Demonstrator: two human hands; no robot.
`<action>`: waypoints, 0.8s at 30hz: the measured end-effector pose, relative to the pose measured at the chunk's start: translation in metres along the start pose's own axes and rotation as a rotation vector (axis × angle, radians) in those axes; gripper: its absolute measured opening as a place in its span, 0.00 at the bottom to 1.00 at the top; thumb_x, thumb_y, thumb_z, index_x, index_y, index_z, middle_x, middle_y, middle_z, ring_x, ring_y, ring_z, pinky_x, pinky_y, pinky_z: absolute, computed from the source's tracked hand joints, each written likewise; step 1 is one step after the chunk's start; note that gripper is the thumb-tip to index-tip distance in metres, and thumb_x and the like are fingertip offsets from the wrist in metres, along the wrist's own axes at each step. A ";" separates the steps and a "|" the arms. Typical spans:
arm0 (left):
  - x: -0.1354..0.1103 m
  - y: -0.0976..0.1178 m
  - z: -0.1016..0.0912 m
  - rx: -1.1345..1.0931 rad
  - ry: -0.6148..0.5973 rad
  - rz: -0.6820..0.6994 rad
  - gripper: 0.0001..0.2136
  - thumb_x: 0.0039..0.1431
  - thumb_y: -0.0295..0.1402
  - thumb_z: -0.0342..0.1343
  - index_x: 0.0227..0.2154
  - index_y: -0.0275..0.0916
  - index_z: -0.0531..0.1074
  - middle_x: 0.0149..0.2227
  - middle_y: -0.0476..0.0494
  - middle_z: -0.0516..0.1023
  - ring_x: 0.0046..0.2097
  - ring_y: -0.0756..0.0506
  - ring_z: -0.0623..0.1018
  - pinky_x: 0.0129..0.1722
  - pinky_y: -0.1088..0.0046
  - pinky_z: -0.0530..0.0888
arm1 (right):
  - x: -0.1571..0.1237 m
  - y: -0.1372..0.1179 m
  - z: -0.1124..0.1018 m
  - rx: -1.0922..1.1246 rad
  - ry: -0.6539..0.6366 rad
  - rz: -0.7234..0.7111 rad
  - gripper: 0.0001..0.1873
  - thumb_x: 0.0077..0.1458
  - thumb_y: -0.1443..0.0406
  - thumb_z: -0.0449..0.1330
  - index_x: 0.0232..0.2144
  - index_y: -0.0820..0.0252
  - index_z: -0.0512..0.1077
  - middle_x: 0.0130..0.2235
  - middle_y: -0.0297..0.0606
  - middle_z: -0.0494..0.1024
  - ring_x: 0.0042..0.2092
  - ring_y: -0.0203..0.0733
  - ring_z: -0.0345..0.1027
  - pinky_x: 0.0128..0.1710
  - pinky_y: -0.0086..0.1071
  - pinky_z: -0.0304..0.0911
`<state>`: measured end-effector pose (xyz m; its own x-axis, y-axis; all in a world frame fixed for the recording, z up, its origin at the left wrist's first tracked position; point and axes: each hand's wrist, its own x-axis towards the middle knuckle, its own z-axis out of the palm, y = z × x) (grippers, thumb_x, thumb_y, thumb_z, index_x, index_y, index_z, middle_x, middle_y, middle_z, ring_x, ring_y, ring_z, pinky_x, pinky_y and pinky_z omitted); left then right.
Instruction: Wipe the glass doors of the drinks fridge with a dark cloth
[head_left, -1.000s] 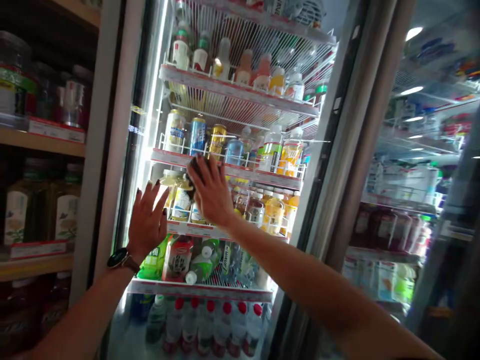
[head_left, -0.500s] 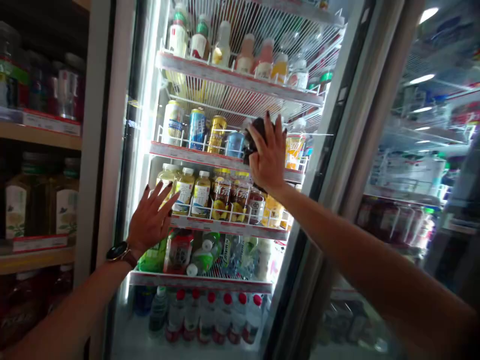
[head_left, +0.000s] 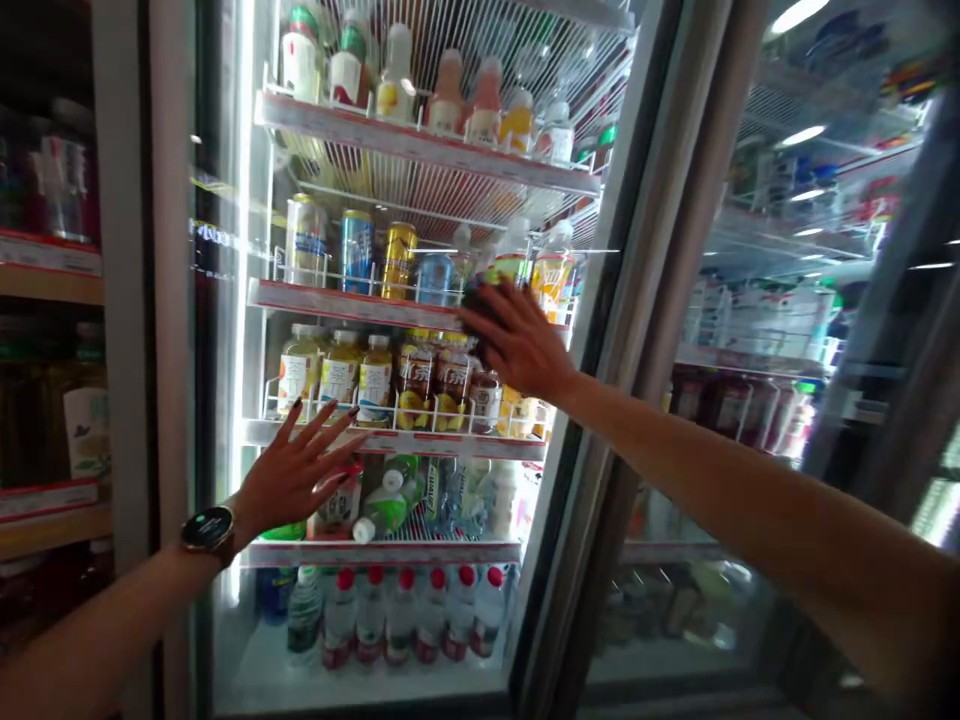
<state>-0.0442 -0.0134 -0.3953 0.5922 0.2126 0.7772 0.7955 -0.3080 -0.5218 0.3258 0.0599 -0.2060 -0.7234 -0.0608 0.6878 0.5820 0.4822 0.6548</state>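
My right hand is raised against the glass door of a lit drinks cooler. Beneath its stretched fingers is a dark, bunched wad that looks like a cloth, pressed to the glass; the palm side is hidden. Lower and to the left, my left hand is open, fingers spread, with nothing in it. It is close to the glass, but I cannot tell whether it touches. A round dark watch sits on the left wrist. Behind the glass, tea bottles and cans stand on shelves.
A metal door frame runs down right of the lit cooler. Beyond it is another glass-fronted section with bottles. On the left, an open shelf carries more drinks. Red-capped bottles line the cooler's bottom.
My right hand and the dark wad have moved down across the glass, and its fingers now point more to the left. My left hand has lowered, still spread. The view has shifted right.
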 end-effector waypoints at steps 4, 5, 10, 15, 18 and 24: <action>-0.011 0.030 0.024 0.014 0.015 -0.018 0.37 0.65 0.46 0.57 0.74 0.48 0.50 0.74 0.43 0.56 0.77 0.37 0.45 0.76 0.44 0.40 | -0.063 -0.038 0.024 -0.028 0.103 0.211 0.40 0.65 0.65 0.54 0.75 0.44 0.46 0.78 0.31 0.38 0.78 0.61 0.29 0.73 0.71 0.42; -0.013 0.034 0.027 0.016 0.015 -0.024 0.38 0.65 0.46 0.58 0.74 0.47 0.50 0.73 0.42 0.56 0.77 0.37 0.44 0.76 0.43 0.40 | -0.086 -0.060 0.035 -0.005 0.028 0.113 0.40 0.64 0.64 0.55 0.74 0.43 0.48 0.78 0.31 0.42 0.78 0.60 0.33 0.73 0.69 0.44; -0.011 0.034 0.025 -0.008 0.038 -0.032 0.37 0.67 0.42 0.57 0.74 0.48 0.47 0.73 0.41 0.56 0.77 0.38 0.46 0.76 0.44 0.41 | -0.160 -0.120 0.058 0.109 -0.262 -0.540 0.31 0.64 0.64 0.58 0.68 0.48 0.63 0.72 0.29 0.64 0.73 0.43 0.54 0.71 0.46 0.60; -0.009 0.034 0.021 -0.039 0.038 -0.031 0.38 0.66 0.41 0.57 0.74 0.51 0.46 0.74 0.43 0.56 0.76 0.37 0.49 0.76 0.44 0.43 | -0.110 -0.032 0.016 0.017 -0.221 -0.365 0.32 0.66 0.66 0.55 0.70 0.44 0.58 0.73 0.29 0.60 0.75 0.46 0.47 0.75 0.52 0.51; -0.009 0.036 0.021 -0.043 0.044 -0.042 0.39 0.65 0.41 0.58 0.74 0.52 0.45 0.73 0.44 0.57 0.76 0.37 0.50 0.76 0.45 0.43 | -0.082 0.001 0.003 -0.051 -0.011 0.154 0.39 0.66 0.68 0.51 0.74 0.41 0.47 0.77 0.31 0.48 0.77 0.59 0.36 0.73 0.69 0.43; -0.009 0.035 0.021 -0.025 0.056 -0.026 0.37 0.67 0.42 0.57 0.74 0.51 0.47 0.73 0.43 0.57 0.76 0.38 0.48 0.76 0.46 0.42 | -0.162 -0.106 0.049 -0.001 0.005 0.289 0.43 0.62 0.66 0.54 0.75 0.45 0.44 0.76 0.41 0.49 0.76 0.66 0.40 0.69 0.73 0.51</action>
<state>-0.0190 -0.0070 -0.4276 0.5623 0.1694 0.8094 0.8070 -0.3258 -0.4925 0.3634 0.0617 -0.4020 -0.5253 0.0749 0.8476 0.7642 0.4797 0.4312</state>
